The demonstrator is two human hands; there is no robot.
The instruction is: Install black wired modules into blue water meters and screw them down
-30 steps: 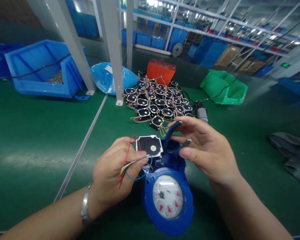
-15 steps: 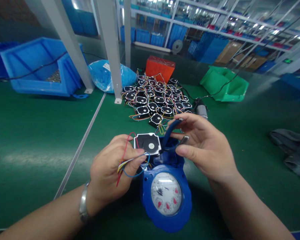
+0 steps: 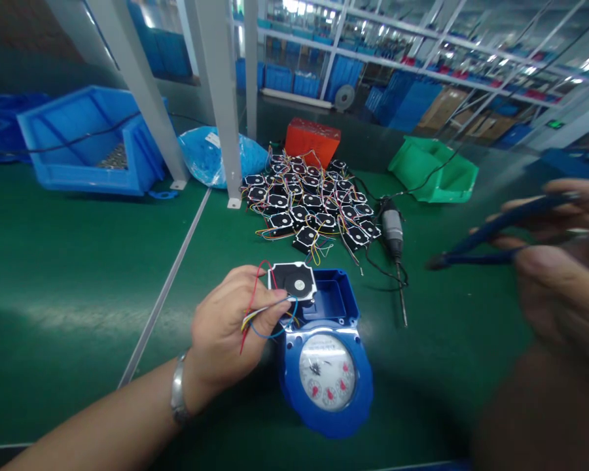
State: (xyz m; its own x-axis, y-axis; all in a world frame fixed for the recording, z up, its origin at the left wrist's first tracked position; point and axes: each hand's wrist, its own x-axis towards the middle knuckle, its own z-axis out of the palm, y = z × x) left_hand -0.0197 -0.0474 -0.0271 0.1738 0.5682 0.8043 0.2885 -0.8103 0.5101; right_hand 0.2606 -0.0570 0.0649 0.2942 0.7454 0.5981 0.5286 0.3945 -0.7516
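The black square module (image 3: 289, 275), edged in white, is held over the left part of the open compartment on the blue meter (image 3: 294, 392); whether the two touch cannot be told. The grip of the left hand (image 3: 228, 320) is closed, thumb and fingers pinching the module's near left corner and its coloured wires (image 3: 249, 318). Off to the right, the blurred right hand (image 3: 559, 255) has its grip wrapped partway around blue-handled pliers (image 3: 500, 222), handles spread. Beyond the meter, similar wired modules (image 3: 311, 201) lie heaped on the green tabletop (image 3: 226, 242), between a power screwdriver (image 3: 391, 229) and a blue plastic bag (image 3: 201, 157).
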